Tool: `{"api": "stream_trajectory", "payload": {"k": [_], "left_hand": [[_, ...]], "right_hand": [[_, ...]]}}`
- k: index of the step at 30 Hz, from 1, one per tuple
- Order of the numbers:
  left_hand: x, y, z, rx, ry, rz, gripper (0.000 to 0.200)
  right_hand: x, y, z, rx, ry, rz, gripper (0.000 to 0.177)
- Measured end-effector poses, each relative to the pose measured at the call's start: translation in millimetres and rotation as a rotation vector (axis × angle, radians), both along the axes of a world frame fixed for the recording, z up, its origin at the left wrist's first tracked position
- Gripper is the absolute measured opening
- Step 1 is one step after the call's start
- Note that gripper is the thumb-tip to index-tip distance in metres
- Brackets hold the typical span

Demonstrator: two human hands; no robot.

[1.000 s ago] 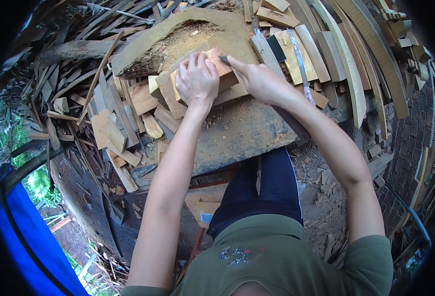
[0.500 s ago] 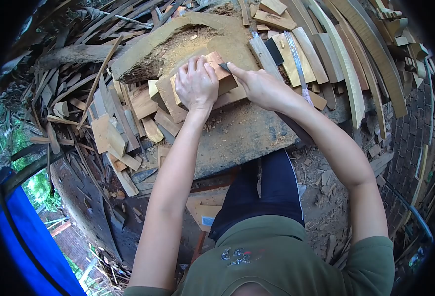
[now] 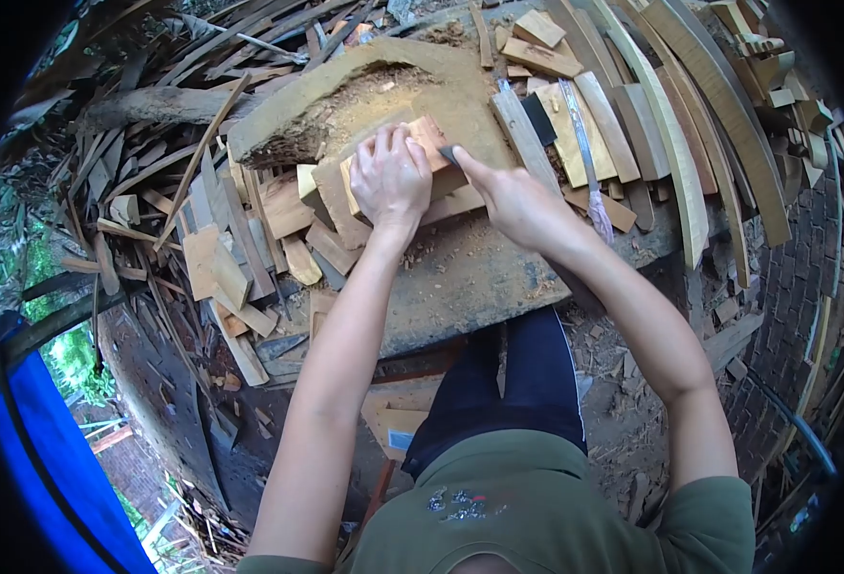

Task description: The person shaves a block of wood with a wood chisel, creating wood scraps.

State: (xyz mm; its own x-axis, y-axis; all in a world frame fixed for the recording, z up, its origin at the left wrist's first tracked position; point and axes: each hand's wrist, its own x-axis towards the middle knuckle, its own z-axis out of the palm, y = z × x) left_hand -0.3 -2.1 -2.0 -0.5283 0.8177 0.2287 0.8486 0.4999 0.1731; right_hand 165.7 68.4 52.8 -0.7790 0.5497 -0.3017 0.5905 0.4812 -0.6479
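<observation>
My left hand [image 3: 391, 182] is closed over a wooden block [image 3: 428, 137], pressing it down on a thicker piece of wood [image 3: 340, 199]. The block's right end sticks out past my fingers. In my right hand [image 3: 522, 199] is a long-handled knife [image 3: 449, 153]. Its small dark blade tip shows beyond my forefinger, right at the block's near right edge. The knife's dark handle runs back beneath my right forearm, and my fist hides its middle. Both hands work over a large, worn wooden bench [image 3: 460, 273] scattered with chips.
A hollowed timber edge [image 3: 345, 72] with sawdust lies behind the block. Offcuts [image 3: 216, 263] crowd the left side. At right are a metal blade with a wrapped handle [image 3: 580, 134], a black flat piece [image 3: 538, 120] and long curved boards [image 3: 666, 134].
The whole view has shifted slightly, so bench and hands sit lower. The knife tip has moved a little towards me along the block's edge. My left hand keeps its hold.
</observation>
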Motion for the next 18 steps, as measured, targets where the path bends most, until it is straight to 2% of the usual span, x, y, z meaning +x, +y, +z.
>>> {"api": "stream_trajectory", "payload": {"k": [3, 7, 10, 13, 18], "left_hand": [[2, 3, 3, 0.016, 0.018, 0.004, 0.032], [-2, 5, 3, 0.011, 0.024, -0.007, 0.032], [4, -2, -3, 0.005, 0.013, 0.006, 0.032], [1, 3, 2, 0.021, 0.011, -0.004, 0.033], [2, 0, 2, -0.004, -0.006, 0.007, 0.033]], "right_hand": [[-22, 19, 0, -0.019, 0.025, 0.001, 0.047], [-12, 13, -4, -0.008, 0.019, -0.004, 0.046], [-9, 9, -7, -0.093, -0.051, -0.022, 0.046], [-33, 28, -17, -0.071, 0.038, -0.034, 0.046], [-16, 16, -11, -0.053, 0.035, -0.023, 0.047]]}}
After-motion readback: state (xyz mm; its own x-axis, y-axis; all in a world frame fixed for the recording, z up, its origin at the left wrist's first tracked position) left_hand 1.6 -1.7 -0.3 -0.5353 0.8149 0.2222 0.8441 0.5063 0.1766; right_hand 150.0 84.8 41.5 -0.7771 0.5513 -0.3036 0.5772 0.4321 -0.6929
